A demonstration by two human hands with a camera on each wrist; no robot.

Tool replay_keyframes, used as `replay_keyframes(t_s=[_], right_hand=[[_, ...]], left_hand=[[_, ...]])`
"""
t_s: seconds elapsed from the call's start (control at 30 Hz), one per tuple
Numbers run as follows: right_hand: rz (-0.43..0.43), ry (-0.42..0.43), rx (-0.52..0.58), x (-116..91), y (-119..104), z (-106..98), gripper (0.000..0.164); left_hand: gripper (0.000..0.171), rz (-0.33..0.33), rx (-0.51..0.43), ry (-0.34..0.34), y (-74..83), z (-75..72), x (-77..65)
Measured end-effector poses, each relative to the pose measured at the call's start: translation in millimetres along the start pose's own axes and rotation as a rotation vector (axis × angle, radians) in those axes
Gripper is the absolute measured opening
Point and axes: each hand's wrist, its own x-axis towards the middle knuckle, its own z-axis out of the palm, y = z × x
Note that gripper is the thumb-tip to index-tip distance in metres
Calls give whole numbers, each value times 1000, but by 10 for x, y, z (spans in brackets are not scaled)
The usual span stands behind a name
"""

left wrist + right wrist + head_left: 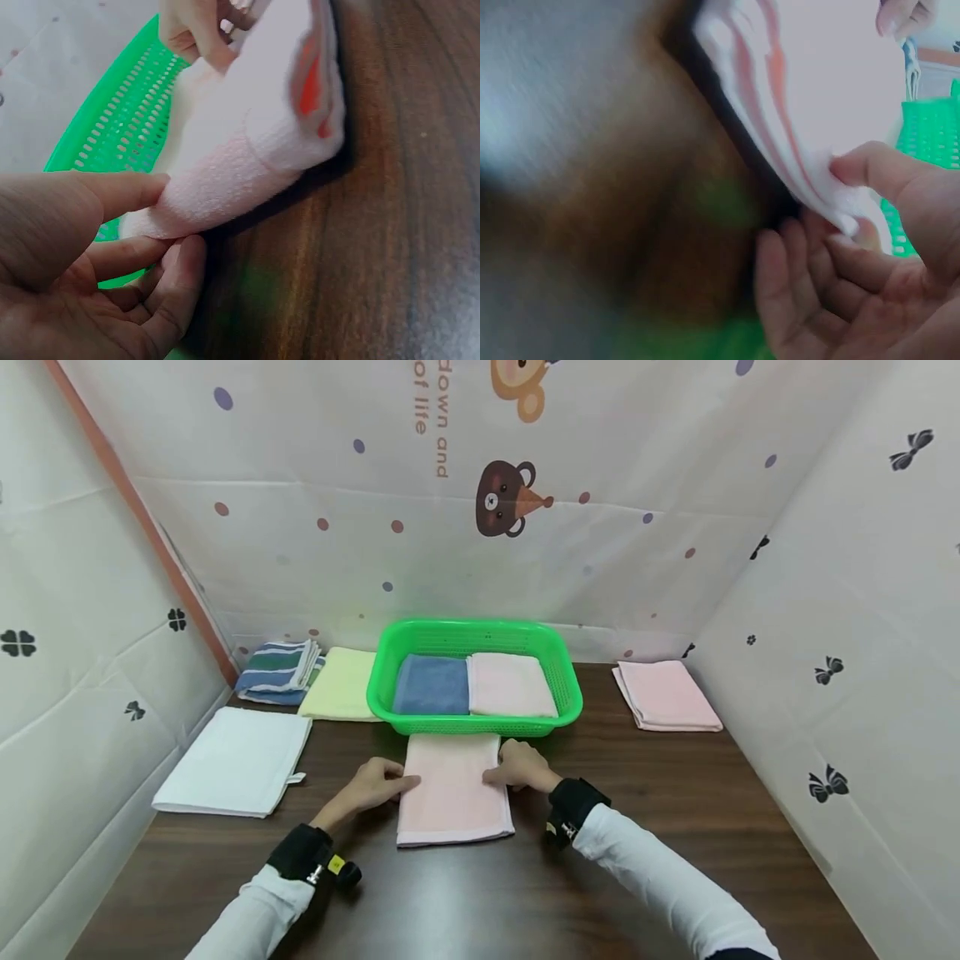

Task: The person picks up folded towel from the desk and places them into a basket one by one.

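Observation:
A folded pale pink towel (453, 797) lies in front of the green basket (480, 725), its far end close against the basket's front. At its left edge my left hand (375, 785) pinches the cloth, thumb above and fingers tucked beneath. My right hand (525, 767) grips the opposite edge in the same way. Stacked layers of the towel (825, 82) show along its side in the right wrist view. Inside the basket, a folded blue towel (431, 685) sits on the left and another pale pink towel (512, 685) beside it on the right.
Left of the basket lie a yellow towel (342, 685) and a striped blue-green towel (277, 672). A white towel (234, 762) rests nearer on the left. Another pink towel (667, 695) is at the far right. Printed sheets (637, 577) wall the dark wooden table (675, 810).

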Motion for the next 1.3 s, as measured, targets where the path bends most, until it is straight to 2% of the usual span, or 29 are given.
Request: replay_keyframes(t_s=[0.07, 0.17, 0.27, 0.37, 0.53, 0.67, 0.77, 0.87, 1.1, 1.2, 1.3], right_hand=[[-12, 21, 21, -14, 11, 31, 49], [-47, 57, 57, -42, 16, 51, 48], [-53, 54, 189, -82, 25, 28, 38], [-16, -16, 404, -134, 63, -16, 22], [69, -166, 714, -178, 176, -79, 40], [125, -256, 861, -159, 241, -73, 46], [139, -302, 899, -151, 260, -31, 48], [135, -305, 889, -158, 260, 15, 47], [165, -274, 841, -186, 283, 57, 38], [146, -271, 843, -189, 273, 51, 36], [106, -249, 837, -212, 241, 46, 37]], left_hand=[[29, 2, 16, -12, 9, -24, 2], [30, -7, 22, -14, 20, -66, 20], [30, -14, 25, -3, 36, -102, 42], [31, -15, 29, 6, 57, -114, 58], [32, -25, 29, 33, 80, -92, 58], [29, -16, 34, 79, 80, -70, 47], [27, -22, 26, 104, 71, -62, 29], [26, -24, 8, 105, 61, -45, -2], [30, -64, -24, 39, 55, 57, -68], [27, -95, -41, 63, 77, 63, -74], [24, -147, -117, 102, 99, 38, -79]])
